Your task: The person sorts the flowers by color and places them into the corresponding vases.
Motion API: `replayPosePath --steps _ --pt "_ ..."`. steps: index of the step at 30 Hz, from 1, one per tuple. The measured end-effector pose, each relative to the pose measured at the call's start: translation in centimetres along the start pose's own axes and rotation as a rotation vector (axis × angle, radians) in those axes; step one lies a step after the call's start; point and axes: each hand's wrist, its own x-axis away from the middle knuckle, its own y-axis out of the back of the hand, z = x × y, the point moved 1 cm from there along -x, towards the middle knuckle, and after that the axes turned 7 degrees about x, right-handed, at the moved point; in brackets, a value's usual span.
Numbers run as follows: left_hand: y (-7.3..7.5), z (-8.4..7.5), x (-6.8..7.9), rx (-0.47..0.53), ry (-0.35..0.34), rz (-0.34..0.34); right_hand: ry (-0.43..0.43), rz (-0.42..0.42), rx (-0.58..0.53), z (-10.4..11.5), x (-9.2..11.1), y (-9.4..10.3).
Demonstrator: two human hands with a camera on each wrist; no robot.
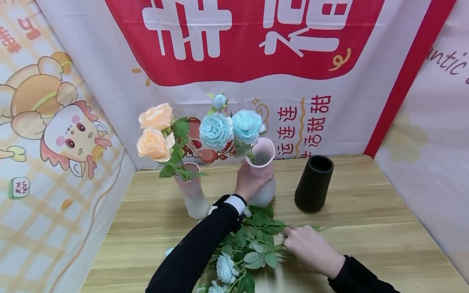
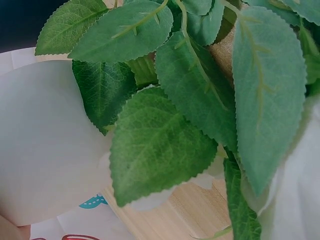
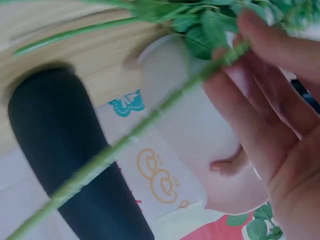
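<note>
On the back cloth (image 1: 87, 70), a red panel (image 1: 248, 30) carries two huge white characters, turned on their side and cut by the top edge, which appear to be 幸 (image 1: 188, 18) and 福 (image 1: 308, 10). Lower on the same cloth, small red lettering stands sideways in two lines: 运连连 (image 1: 287, 130) and, beside it, 活甜甜 (image 1: 316, 120), its lower end partly cut off. The right cloth (image 1: 438, 162) shows slanting brown script, "antic" (image 1: 446, 60), followed by a clipped word beginning with "t". Reddish characters (image 1: 6, 38) on the left cloth (image 1: 21, 255) are unclear, and those on its small printed tile (image 1: 19, 188) are too small to read.
</note>
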Motion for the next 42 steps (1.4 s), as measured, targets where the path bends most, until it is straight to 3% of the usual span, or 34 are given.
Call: replayPosePath --steps 6,16,24,32,42 --pt "0.2 -0.1 -0.2 0.005 0.002 0.006 0.009 -0.074 0.081 -1.0 0.6 -0.7" --pt "0.4 -0.1 -0.3 0.019 -0.006 0.001 -0.033 -0.227 -0.011 -2.6 2.0 -1.3" --pt "0.0 0.1 0.2 0.038 0.033 0.001 -0.079 -0.366 -0.05 -4.4 3.2 -0.4" --pt "-0.4 -0.1 0.1 0.041 0.001 -0.005 -0.137 -0.542 -0.082 -6.0 3.5 0.5" --pt "-0.2 0.5 0.2 0.042 -0.036 -0.013 -0.235 -0.68 -0.133 -6.7 3.1 1.5"
